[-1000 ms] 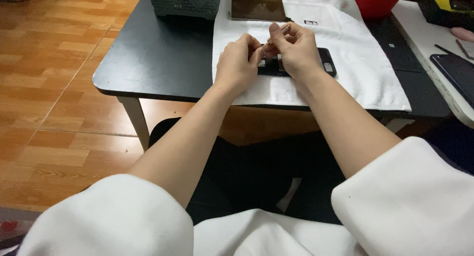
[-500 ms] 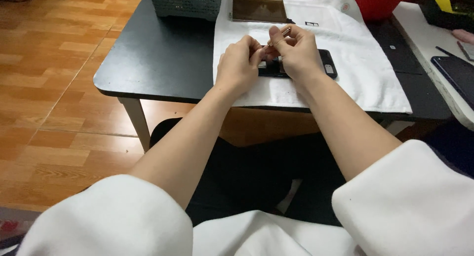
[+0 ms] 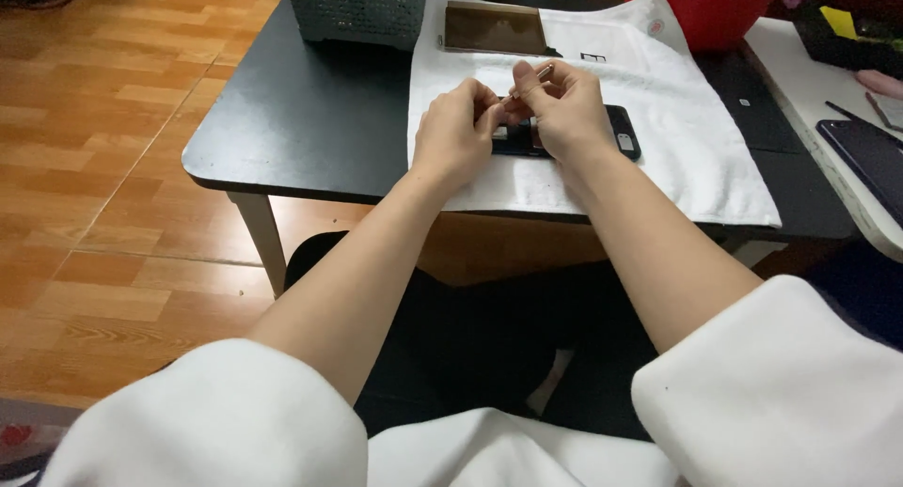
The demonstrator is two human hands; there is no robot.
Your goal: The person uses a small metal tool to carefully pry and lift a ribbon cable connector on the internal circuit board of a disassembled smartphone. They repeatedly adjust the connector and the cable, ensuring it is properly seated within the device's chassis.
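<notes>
Phone (image 3: 623, 132), black, lies on white cloth (image 3: 696, 139) near desk's (image 3: 310, 120) front edge, long axis left-right, directly beneath both hands. Right hand (image 3: 564, 111) pinches thin tool (image 3: 544, 71); left hand (image 3: 456, 130) curled shut beside it, fingertips touching. Brown panel (image 3: 496, 28) farther back.

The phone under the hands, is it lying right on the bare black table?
No, the dark phone lies on a white cloth spread over the black table, under both hands.

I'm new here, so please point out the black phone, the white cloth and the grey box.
black phone (image 3: 625, 134), head view, its right end.
white cloth (image 3: 696, 139), head view, bare right part.
grey box (image 3: 357, 9), head view, perforated front wall.
</notes>
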